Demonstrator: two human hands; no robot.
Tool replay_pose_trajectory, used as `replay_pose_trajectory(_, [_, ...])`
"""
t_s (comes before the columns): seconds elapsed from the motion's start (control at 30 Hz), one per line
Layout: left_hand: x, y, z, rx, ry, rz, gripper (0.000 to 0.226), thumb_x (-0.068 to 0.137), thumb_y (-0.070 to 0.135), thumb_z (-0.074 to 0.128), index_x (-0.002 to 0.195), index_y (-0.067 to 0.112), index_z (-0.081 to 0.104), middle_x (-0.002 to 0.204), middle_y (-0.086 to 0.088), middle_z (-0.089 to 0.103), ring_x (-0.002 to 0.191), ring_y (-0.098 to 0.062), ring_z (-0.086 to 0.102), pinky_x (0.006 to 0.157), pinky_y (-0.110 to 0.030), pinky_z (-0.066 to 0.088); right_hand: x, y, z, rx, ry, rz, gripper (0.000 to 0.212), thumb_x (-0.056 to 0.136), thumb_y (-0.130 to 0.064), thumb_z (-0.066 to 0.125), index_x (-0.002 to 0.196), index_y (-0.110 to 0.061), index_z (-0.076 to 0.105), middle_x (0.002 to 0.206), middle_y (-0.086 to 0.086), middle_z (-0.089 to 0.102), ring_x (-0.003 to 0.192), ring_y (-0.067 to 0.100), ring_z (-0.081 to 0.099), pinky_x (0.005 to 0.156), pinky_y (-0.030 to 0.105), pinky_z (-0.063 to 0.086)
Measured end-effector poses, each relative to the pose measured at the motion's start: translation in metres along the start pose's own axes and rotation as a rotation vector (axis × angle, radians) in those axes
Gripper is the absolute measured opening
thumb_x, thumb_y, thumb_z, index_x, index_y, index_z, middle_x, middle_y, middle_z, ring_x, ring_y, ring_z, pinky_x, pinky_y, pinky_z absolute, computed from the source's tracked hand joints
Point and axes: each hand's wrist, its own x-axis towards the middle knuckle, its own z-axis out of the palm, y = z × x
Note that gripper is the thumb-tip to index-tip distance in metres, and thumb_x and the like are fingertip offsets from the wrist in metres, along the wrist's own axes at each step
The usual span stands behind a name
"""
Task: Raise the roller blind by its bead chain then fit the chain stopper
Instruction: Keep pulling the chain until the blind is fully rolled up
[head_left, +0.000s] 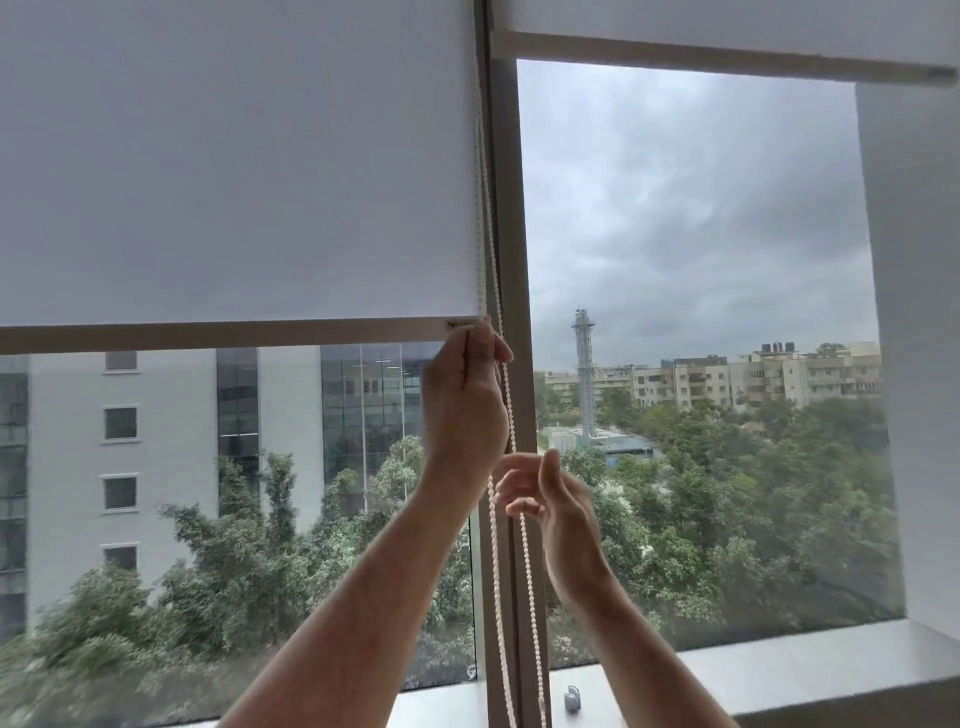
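Observation:
A white roller blind (239, 171) covers the upper half of the left window pane; its bottom bar (223, 335) hangs a little above mid-height. The white bead chain (493, 571) runs down along the blind's right edge in two strands. My left hand (465, 400) is raised beside the bar's right end and is closed around one strand. Lower and to the right, my right hand (550, 499) has its fingers spread beside the other strand, holding nothing. A small grey chain stopper (571, 699) lies on the sill below.
A grey mullion (511, 218) stands just behind the chain. The right pane's blind (727, 31) is rolled nearly to the top. A white wall (914, 312) borders the window at right, and the pale sill (779, 670) runs along the bottom.

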Motion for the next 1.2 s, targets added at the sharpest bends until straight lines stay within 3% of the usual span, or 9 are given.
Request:
replay_pose_trajectory(0.2, [-0.043,-0.033,-0.016,0.098,-0.015,-0.033,0.036,0.102,0.014,0.041,0.071,0.018,0.057,0.047,0.017,0.052,0.04,0.0,0.039,0.041,-0.009,0.029,0.054,-0.052,0.019,-0.023,-0.039,-0.055,0.044,0.105,-0.037,0.037,0.106,-0.006,0.067,0.078,0.005,0.068,0.068,0.01,0.066,0.066,0.025,0.056])
replay_pose_trajectory(0.4, [-0.098,-0.07,-0.031,0.076,-0.072,-0.084,0.034,0.098,0.037,0.048,0.068,0.024,0.057,0.045,0.006,0.04,0.043,-0.003,0.029,0.042,-0.021,0.022,0.091,-0.118,0.055,0.18,-0.141,0.042,0.041,0.106,-0.036,0.034,0.12,-0.006,0.059,0.078,0.007,0.065,0.061,0.016,0.06,0.051,0.028,0.049])
replay_pose_trajectory(0.53, [-0.127,-0.086,-0.034,0.041,-0.07,-0.145,0.047,0.083,0.07,0.048,0.062,0.029,0.056,0.044,0.007,0.033,0.041,-0.01,0.027,0.045,-0.024,0.017,0.099,-0.136,0.074,0.151,-0.047,0.048,0.036,0.108,-0.027,0.035,0.092,-0.015,0.065,0.055,-0.007,0.045,0.044,0.007,0.034,0.04,0.021,0.026])
replay_pose_trajectory(0.63, [-0.121,-0.087,-0.04,-0.001,-0.105,-0.173,0.052,0.075,0.078,0.051,0.063,0.028,0.061,0.045,0.004,0.033,0.042,-0.008,0.027,0.043,-0.022,0.019,0.098,-0.125,0.075,0.044,0.082,-0.123,0.039,0.099,-0.006,0.037,0.069,-0.02,0.059,0.052,-0.007,0.041,0.044,0.007,0.03,0.042,0.024,0.023])
replay_pose_trajectory(0.73, [-0.108,-0.081,-0.049,-0.057,-0.196,-0.202,0.051,0.078,0.069,0.054,0.074,0.02,0.069,0.047,0.005,0.034,0.041,-0.011,0.029,0.041,-0.023,0.021,0.096,-0.127,0.075,0.006,0.124,-0.234,0.041,0.094,-0.001,0.038,0.063,-0.023,0.055,0.053,-0.009,0.04,0.048,0.007,0.03,0.045,0.025,0.023])
replay_pose_trajectory(0.8, [-0.096,-0.078,-0.054,0.001,-0.256,-0.174,0.052,0.083,0.062,0.046,0.081,0.017,0.073,0.047,-0.002,0.047,0.042,-0.017,0.042,0.041,-0.026,0.035,0.095,-0.131,0.076,0.011,0.129,-0.268,0.041,0.094,-0.002,0.039,0.063,-0.023,0.055,0.053,-0.008,0.039,0.049,0.008,0.03,0.046,0.025,0.023])
replay_pose_trajectory(0.9, [-0.066,-0.074,-0.057,0.101,-0.205,-0.154,0.056,0.086,0.064,0.033,0.088,0.027,0.074,0.074,-0.002,0.074,0.068,-0.017,0.069,0.062,-0.025,0.055,0.089,-0.132,0.074,0.007,0.122,-0.316,0.042,0.094,-0.002,0.039,0.062,-0.025,0.054,0.052,-0.009,0.039,0.05,0.011,0.03,0.047,0.028,0.023])
replay_pose_trajectory(1.03, [-0.019,-0.047,-0.049,0.052,-0.14,-0.18,0.053,0.095,0.054,0.03,0.096,0.021,0.071,0.084,-0.006,0.075,0.083,-0.02,0.071,0.069,-0.031,0.059,0.073,-0.121,0.071,-0.043,0.122,-0.335,0.041,0.099,-0.007,0.042,0.065,-0.025,0.054,0.051,-0.013,0.041,0.048,0.007,0.033,0.047,0.027,0.027])
replay_pose_trajectory(1.2, [0.021,-0.003,-0.029,-0.029,-0.118,-0.11,0.043,0.103,0.037,0.032,0.104,0.014,0.069,0.088,-0.003,0.073,0.079,-0.006,0.071,0.062,-0.016,0.054,0.048,-0.104,0.067,-0.034,0.105,-0.314,0.04,0.103,-0.018,0.042,0.066,-0.024,0.056,0.054,-0.013,0.054,0.053,0.006,0.051,0.048,0.026,0.046])
